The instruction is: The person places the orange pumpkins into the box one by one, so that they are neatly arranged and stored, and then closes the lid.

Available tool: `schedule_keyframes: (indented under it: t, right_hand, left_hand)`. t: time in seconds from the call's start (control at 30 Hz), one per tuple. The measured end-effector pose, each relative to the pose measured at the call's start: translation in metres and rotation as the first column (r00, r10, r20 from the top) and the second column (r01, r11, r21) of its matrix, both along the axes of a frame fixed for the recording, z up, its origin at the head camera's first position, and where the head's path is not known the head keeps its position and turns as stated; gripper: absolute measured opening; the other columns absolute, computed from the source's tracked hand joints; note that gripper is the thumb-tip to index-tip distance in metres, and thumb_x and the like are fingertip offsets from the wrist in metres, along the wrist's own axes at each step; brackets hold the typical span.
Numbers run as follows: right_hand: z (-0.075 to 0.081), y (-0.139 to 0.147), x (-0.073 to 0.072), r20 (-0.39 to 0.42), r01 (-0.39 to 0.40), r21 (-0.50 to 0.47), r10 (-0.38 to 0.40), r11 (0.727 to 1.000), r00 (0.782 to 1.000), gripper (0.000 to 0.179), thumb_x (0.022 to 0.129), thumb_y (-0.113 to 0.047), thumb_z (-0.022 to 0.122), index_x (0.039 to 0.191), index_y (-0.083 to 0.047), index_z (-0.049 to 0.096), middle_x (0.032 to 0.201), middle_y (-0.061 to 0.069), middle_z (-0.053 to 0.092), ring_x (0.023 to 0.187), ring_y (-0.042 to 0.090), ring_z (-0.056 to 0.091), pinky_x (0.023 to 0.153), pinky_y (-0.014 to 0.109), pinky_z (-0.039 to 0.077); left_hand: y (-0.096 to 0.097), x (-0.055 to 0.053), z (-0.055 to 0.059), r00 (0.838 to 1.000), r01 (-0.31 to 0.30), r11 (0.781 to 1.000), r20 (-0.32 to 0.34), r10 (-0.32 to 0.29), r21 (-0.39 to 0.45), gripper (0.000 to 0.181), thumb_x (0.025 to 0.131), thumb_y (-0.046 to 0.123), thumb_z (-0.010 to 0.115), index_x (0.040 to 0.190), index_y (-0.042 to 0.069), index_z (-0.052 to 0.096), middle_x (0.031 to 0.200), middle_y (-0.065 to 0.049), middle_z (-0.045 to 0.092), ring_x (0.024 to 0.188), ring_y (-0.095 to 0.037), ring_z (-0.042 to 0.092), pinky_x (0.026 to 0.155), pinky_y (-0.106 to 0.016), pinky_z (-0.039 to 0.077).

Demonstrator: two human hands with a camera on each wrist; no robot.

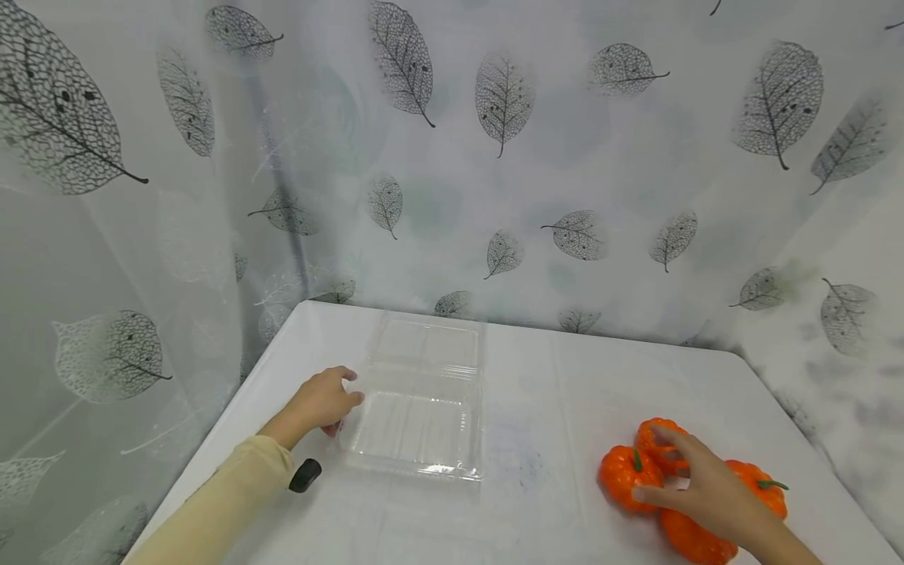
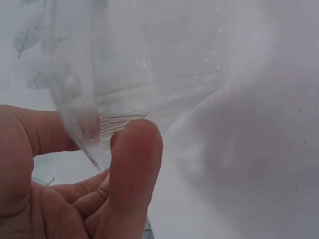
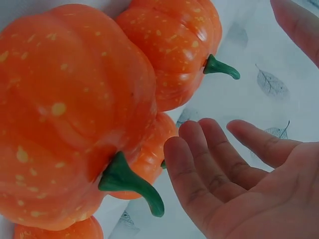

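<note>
Right hand (image 1: 713, 493): spread, just beside the orange pumpkins (image 1: 627, 482), no grip. Left hand (image 1: 321, 402): digits either side of the clear container's (image 1: 413, 431) left edge, can't tell if pinching. Container lies open on the table (image 1: 551, 392), long axis running away from the person, well left of the pumpkins. Right hand's much nearer them.

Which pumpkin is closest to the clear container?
The leftmost pumpkin in the head view; the back one, front one and rightmost one all sit farther from the container.
</note>
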State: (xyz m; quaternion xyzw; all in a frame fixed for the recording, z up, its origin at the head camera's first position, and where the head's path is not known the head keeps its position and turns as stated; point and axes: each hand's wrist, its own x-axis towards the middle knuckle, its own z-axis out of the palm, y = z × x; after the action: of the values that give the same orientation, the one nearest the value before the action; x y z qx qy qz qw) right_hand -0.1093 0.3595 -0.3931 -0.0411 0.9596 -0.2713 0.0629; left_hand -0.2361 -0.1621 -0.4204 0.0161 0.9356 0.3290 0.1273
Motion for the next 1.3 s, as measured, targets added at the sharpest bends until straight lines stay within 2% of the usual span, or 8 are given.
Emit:
schedule_keyframes:
  t: [0.13, 0.3, 0.43, 0.57, 0.73, 0.9, 1.13, 1.3]
  right_hand:
    - [-0.001, -0.001, -0.002, 0.06, 0.029, 0.025, -0.03, 0.999, 0.998, 0.101, 0.077, -0.052, 0.085, 0.149, 0.002, 0.039, 0.143, 0.026, 0.047, 0.118, 0.045, 0.056, 0.083, 0.044, 0.058]
    - [-0.004, -0.006, -0.005, 0.119, 0.073, 0.118, -0.087, 0.99, 0.989, 0.11, 0.071, -0.06, 0.086, 0.148, 0.004, 0.041, 0.14, 0.026, 0.051, 0.115, 0.04, 0.057, 0.087, 0.052, 0.055]
    - [-0.008, -0.01, -0.008, 0.134, 0.086, 0.178, -0.111, 0.98, 0.985, 0.111, 0.066, -0.062, 0.088, 0.145, 0.004, 0.046, 0.137, 0.025, 0.053, 0.11, 0.035, 0.059, 0.088, 0.057, 0.053]
    - [-0.012, -0.012, -0.009, 0.124, 0.073, 0.21, -0.1, 0.975, 0.987, 0.108, 0.064, -0.058, 0.09, 0.143, 0.004, 0.05, 0.139, 0.033, 0.047, 0.107, 0.035, 0.059, 0.088, 0.06, 0.052]
    - [-0.016, -0.015, -0.012, 0.114, 0.048, 0.182, -0.069, 0.982, 0.991, 0.1, 0.064, -0.047, 0.094, 0.141, 0.004, 0.052, 0.137, 0.032, 0.046, 0.1, 0.031, 0.06, 0.084, 0.053, 0.056]
    - [-0.02, -0.02, -0.013, 0.106, 0.043, 0.141, -0.058, 0.989, 0.993, 0.096, 0.062, -0.043, 0.095, 0.139, 0.0, 0.056, 0.132, 0.016, 0.05, 0.095, 0.023, 0.056, 0.08, 0.044, 0.057]
    - [-0.023, -0.026, -0.013, 0.078, 0.039, 0.139, -0.05, 0.99, 0.996, 0.092, 0.062, -0.045, 0.095, 0.139, -0.01, 0.058, 0.128, 0.011, 0.051, 0.101, 0.025, 0.057, 0.081, 0.048, 0.057]
    - [-0.027, -0.03, -0.015, 0.112, 0.053, 0.062, -0.059, 0.997, 0.992, 0.091, 0.062, -0.041, 0.096, 0.137, -0.01, 0.056, 0.133, 0.015, 0.048, 0.108, 0.029, 0.057, 0.087, 0.049, 0.057]
  left_hand:
    - [-0.001, 0.001, 0.0, 1.0, 0.012, 0.999, 0.003, -0.012, 0.031, 0.049, 0.101, 0.015, 0.058, 0.143, -0.008, 0.046, 0.065, -0.01, 0.06, 0.043, -0.018, 0.059, 0.045, -0.03, 0.054]
    - [-0.002, 0.004, -0.001, 1.0, 0.019, 0.998, 0.001, -0.02, 0.057, 0.048, 0.102, 0.014, 0.055, 0.143, -0.008, 0.045, 0.062, -0.011, 0.057, 0.042, -0.019, 0.058, 0.045, -0.032, 0.054]
    - [-0.002, 0.006, -0.001, 1.0, 0.025, 0.998, -0.01, -0.024, 0.064, 0.048, 0.102, 0.014, 0.056, 0.143, -0.008, 0.045, 0.057, -0.01, 0.055, 0.042, -0.019, 0.058, 0.046, -0.033, 0.054]
    - [-0.002, 0.006, -0.002, 0.999, 0.03, 0.997, -0.021, -0.029, 0.068, 0.048, 0.102, 0.015, 0.056, 0.143, -0.008, 0.045, 0.054, -0.009, 0.055, 0.041, -0.02, 0.058, 0.045, -0.033, 0.054]
    - [-0.003, 0.007, -0.003, 0.999, 0.024, 0.997, -0.028, -0.022, 0.079, 0.049, 0.102, 0.015, 0.057, 0.143, -0.009, 0.044, 0.053, -0.009, 0.056, 0.041, -0.02, 0.058, 0.045, -0.033, 0.053]
    - [-0.003, 0.007, -0.004, 1.0, 0.012, 0.996, -0.02, -0.01, 0.087, 0.049, 0.102, 0.015, 0.057, 0.143, -0.008, 0.045, 0.054, -0.009, 0.056, 0.041, -0.019, 0.057, 0.044, -0.032, 0.053]
    - [-0.003, 0.006, -0.005, 1.0, 0.001, 0.993, 0.001, -0.002, 0.116, 0.048, 0.102, 0.017, 0.058, 0.143, -0.006, 0.045, 0.055, -0.01, 0.056, 0.041, -0.02, 0.057, 0.045, -0.033, 0.054]
    - [-0.004, 0.005, -0.008, 1.0, -0.004, 0.99, 0.012, 0.002, 0.142, 0.048, 0.103, 0.019, 0.057, 0.142, -0.006, 0.045, 0.06, -0.012, 0.057, 0.042, -0.02, 0.057, 0.045, -0.033, 0.054]
